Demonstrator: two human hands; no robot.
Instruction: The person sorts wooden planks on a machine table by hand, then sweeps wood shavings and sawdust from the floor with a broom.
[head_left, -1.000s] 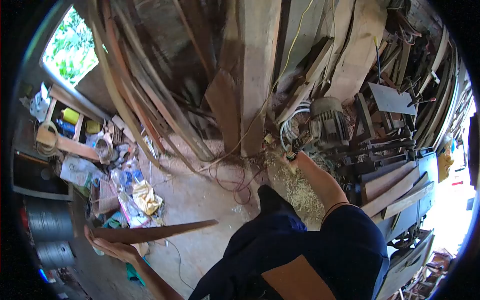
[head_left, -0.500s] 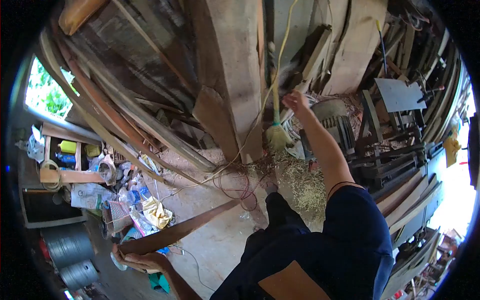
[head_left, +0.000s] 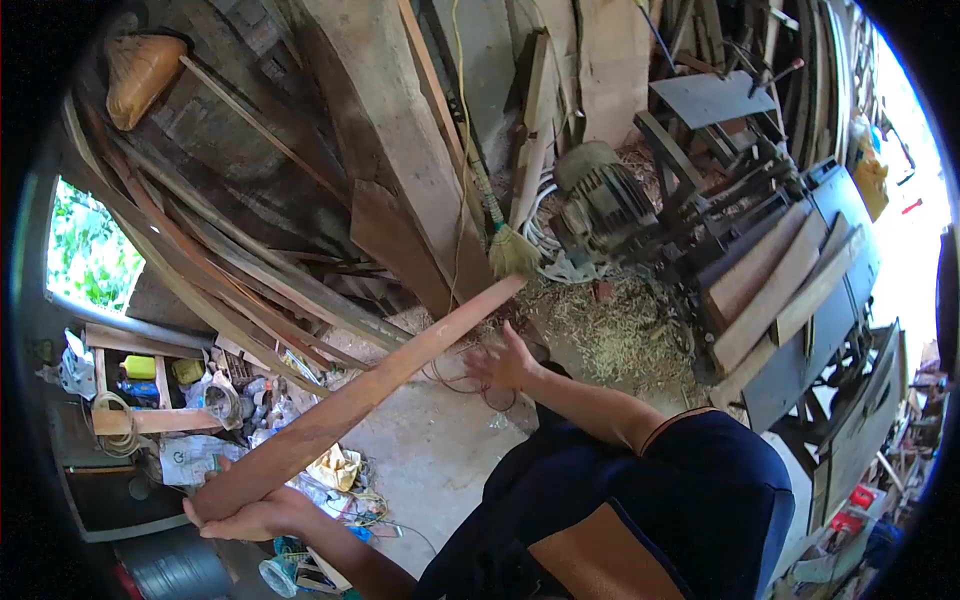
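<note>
A long, slightly curved wooden board [head_left: 365, 395] slants up from the lower left toward the middle of the view. My left hand [head_left: 255, 512] is closed around its near end, palm beneath and fingers wrapped along the edge. The far end tapers and appears in front of a straw broom [head_left: 513, 252] leaning by the wall. Just below that far part, my right hand [head_left: 503, 362] is spread, fingers apart, with nothing in it. A gap shows between it and the board.
A motor [head_left: 607, 190] and a metal machine with wood pieces [head_left: 770, 285] on it stand at right. Wood shavings [head_left: 640, 340] cover the floor nearby. Tall planks [head_left: 390, 130] lean on the wall. Cluttered shelves [head_left: 150, 420] and a metal drum [head_left: 175, 570] are at left.
My right hand has come down from beside the broom handle toward the board. The board's far end has swung upward, held in my left hand. The view has shifted to the right.
</note>
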